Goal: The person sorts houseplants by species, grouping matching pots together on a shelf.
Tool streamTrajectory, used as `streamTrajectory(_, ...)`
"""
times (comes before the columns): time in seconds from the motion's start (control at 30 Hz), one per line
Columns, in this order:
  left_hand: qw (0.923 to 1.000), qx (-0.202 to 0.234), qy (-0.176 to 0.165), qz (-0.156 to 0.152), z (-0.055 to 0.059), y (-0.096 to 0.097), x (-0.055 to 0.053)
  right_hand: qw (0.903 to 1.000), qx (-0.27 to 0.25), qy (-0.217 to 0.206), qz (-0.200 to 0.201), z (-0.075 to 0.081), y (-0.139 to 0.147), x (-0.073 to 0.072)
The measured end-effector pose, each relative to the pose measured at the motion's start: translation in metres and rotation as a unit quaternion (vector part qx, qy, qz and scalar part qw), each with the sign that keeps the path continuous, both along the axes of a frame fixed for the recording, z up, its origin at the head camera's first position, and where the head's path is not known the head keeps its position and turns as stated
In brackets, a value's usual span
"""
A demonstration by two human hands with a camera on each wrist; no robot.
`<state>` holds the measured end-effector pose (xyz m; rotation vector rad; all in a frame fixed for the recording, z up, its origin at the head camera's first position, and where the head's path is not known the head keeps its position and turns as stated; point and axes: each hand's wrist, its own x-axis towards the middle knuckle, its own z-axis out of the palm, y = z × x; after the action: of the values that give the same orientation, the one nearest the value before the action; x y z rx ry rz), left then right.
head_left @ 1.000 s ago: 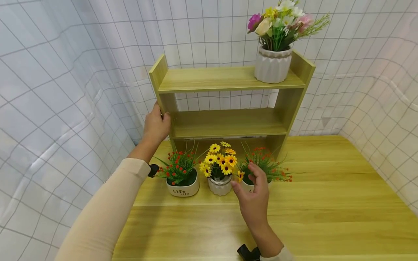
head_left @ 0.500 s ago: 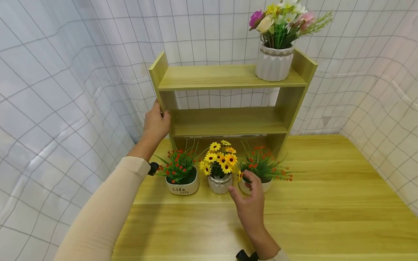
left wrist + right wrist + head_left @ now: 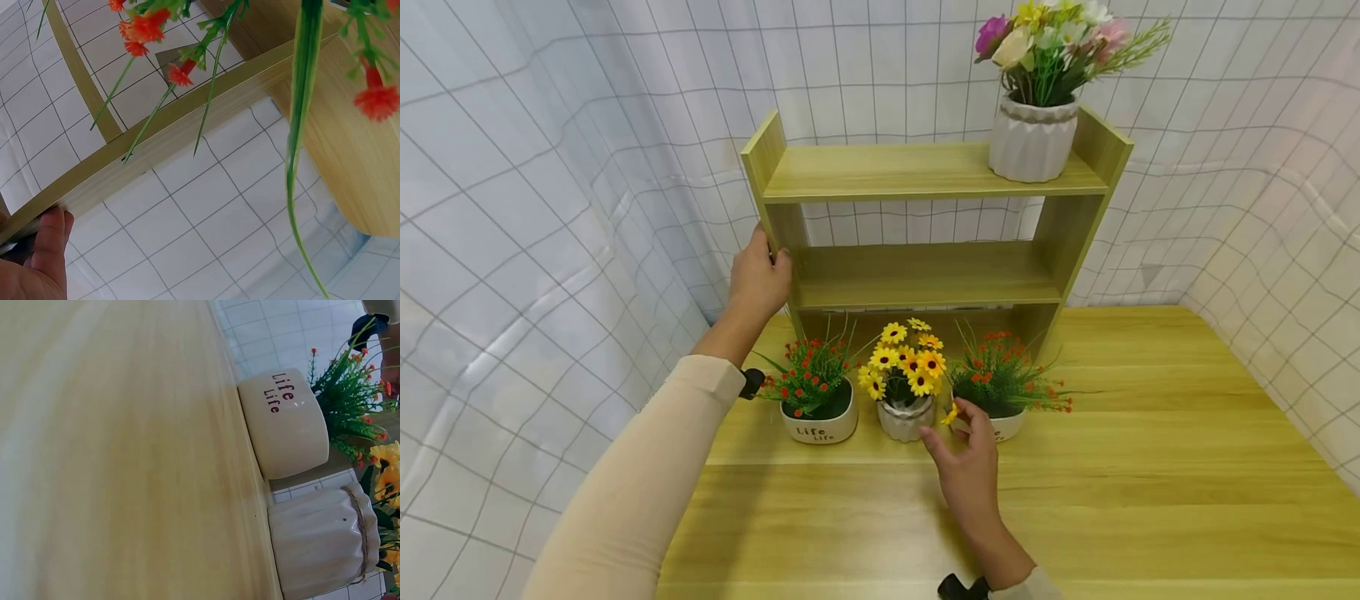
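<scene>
In the head view, my left hand grips the left side panel of a small wooden shelf, with the thumb at its front edge. The left wrist view shows those fingers against the panel. My right hand is over the table just right of a ribbed white flowerpot holding yellow daisies. Its thumb and fingers are spread in a loose curve, and one low yellow bloom overlaps the fingertips. The right wrist view shows this ribbed pot with twine round its neck.
White "Life" planters with red flowers stand on either side: the left planter and the right planter, partly behind my right hand. A larger white pot of mixed flowers stands on the shelf's top right. Gridded curtains surround the wooden table.
My right hand has moved down and left, closer to the ribbed pot, uncovering more of the right planter. The left hand keeps its grip on the shelf. The head view has tilted slightly.
</scene>
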<state>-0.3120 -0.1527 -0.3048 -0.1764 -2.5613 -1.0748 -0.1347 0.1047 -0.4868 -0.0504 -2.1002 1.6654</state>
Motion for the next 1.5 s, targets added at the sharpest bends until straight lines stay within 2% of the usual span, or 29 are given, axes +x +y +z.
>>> streamTrajectory(0.17,1.0000,-0.001,0.005,-0.002,0.000,-0.001,0.000,0.9997,-0.020,-0.016,0.005,-0.001,0.000,0.000)
streamTrajectory(0.43,1.0000,0.004,0.003,-0.002,0.000,-0.001,0.000,0.9953,-0.085,-0.041,0.025,-0.005,-0.001,0.001)
streamTrajectory(0.83,1.0000,-0.004,-0.007,-0.003,0.004,0.001,0.000,0.9968,-0.050,-0.056,0.028,-0.013,-0.017,-0.009)
streamTrajectory(1.1,0.9999,0.003,-0.014,-0.006,0.003,0.001,0.001,0.9962,-0.061,-0.060,0.017,-0.015,-0.029,-0.014)
streamTrajectory(1.3,1.0000,0.002,-0.006,-0.005,0.003,0.001,0.002,0.9951,-0.078,-0.058,0.014,-0.019,-0.034,-0.019)
streamTrajectory(1.5,1.0000,0.002,-0.002,-0.003,0.001,-0.001,0.000,0.9965,-0.068,-0.047,0.007,-0.023,-0.037,-0.023)
